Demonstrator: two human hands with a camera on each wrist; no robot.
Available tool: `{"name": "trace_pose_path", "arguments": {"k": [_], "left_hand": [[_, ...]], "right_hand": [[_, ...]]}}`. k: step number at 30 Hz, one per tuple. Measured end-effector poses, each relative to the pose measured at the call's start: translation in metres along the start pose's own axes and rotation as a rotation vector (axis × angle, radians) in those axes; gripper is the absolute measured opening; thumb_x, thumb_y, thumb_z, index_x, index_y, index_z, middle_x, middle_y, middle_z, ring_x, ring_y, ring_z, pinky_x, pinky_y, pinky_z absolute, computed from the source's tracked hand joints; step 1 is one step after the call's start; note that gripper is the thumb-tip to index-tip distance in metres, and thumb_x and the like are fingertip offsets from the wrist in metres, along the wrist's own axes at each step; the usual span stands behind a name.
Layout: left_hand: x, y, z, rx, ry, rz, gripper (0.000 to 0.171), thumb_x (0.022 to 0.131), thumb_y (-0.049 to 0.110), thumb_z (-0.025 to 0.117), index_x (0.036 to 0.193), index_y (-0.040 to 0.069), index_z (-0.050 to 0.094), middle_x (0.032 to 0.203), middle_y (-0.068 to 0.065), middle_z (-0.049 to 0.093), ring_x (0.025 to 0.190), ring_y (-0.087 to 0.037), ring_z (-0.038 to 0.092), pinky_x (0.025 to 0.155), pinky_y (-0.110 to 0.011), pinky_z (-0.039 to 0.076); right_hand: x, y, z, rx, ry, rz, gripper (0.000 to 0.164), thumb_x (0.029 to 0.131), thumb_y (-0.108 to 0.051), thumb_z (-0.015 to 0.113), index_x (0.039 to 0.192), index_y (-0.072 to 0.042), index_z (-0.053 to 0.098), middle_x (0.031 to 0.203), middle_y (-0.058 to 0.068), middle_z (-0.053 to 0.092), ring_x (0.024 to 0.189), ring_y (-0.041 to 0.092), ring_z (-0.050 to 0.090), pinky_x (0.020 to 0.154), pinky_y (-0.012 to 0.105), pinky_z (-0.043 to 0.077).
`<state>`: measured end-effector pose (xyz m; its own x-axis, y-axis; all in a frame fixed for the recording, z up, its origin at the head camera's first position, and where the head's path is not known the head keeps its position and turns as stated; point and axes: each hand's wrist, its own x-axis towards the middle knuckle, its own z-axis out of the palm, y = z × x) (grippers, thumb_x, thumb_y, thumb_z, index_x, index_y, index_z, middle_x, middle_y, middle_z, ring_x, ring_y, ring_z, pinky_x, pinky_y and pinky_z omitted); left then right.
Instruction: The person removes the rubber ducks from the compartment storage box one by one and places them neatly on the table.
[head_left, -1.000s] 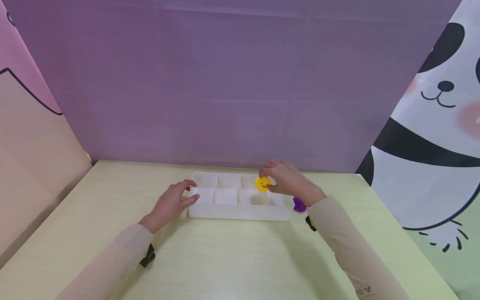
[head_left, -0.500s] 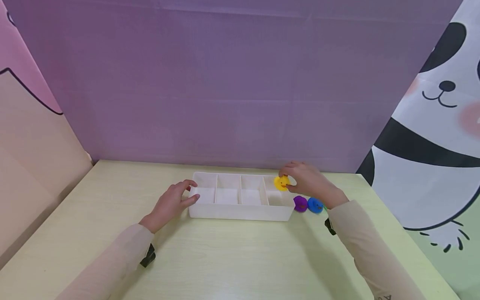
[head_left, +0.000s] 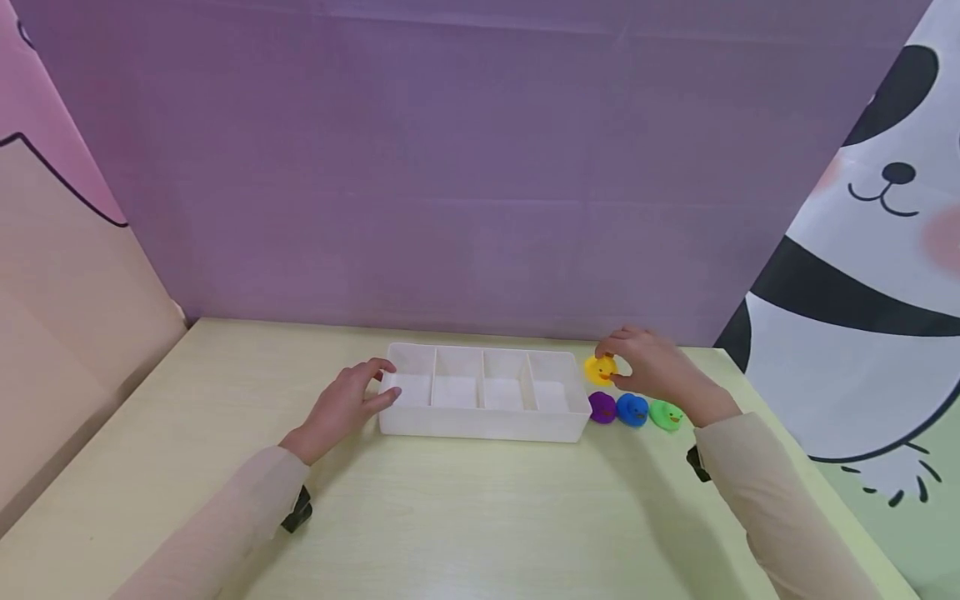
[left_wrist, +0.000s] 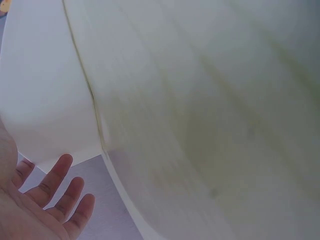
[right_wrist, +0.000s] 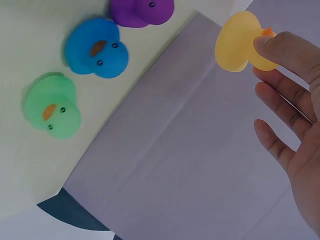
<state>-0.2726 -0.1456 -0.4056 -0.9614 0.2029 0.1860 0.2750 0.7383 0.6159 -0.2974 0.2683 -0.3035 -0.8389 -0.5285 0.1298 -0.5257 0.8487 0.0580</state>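
In the head view, a yellow toy duck is pinched between the thumb and fingers of my right hand, just past the right end of a white divided box. My left hand rests at the box's left end, thumb and fingertips at its rim. Its fingers look loose and spread in the left wrist view, where the thumb is hidden. In front of my right hand sit a purple duck, a blue duck and a green duck in a row.
The box has several compartments in a row and stands on a pale wooden table. A purple cloth hangs behind the table's back edge. At the right is a panda-print panel.
My right hand has carried the yellow duck rightward, from above the compartments to beyond the box's right end. The blue and green ducks have come into view. My left hand stays put.
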Motion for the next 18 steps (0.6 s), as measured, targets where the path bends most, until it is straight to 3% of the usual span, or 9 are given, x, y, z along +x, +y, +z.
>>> {"name": "trace_pose_path", "arguments": {"k": [8, 18], "left_hand": [[0.000, -0.002, 0.002, -0.007, -0.001, -0.003, 0.041, 0.088, 0.040, 0.057, 0.123, 0.021, 0.049, 0.115, -0.004, 0.055, 0.096, -0.022, 0.055, 0.080, -0.042, 0.043], [0.002, -0.001, 0.002, 0.000, 0.005, 0.004, 0.041, 0.088, 0.040, 0.057, 0.123, 0.020, 0.049, 0.115, -0.005, 0.055, 0.099, -0.024, 0.050, 0.080, -0.042, 0.044]], "right_hand": [[-0.016, 0.017, 0.007, -0.035, 0.018, -0.012, 0.032, 0.067, -0.012, 0.079, 0.096, -0.012, 0.066, 0.094, 0.002, 0.065, 0.089, 0.023, 0.054, 0.081, 0.046, 0.047], [-0.037, 0.039, 0.018, -0.029, -0.020, 0.035, 0.033, 0.065, -0.010, 0.079, 0.095, -0.011, 0.065, 0.092, 0.003, 0.064, 0.086, 0.023, 0.054, 0.074, 0.045, 0.047]]}}
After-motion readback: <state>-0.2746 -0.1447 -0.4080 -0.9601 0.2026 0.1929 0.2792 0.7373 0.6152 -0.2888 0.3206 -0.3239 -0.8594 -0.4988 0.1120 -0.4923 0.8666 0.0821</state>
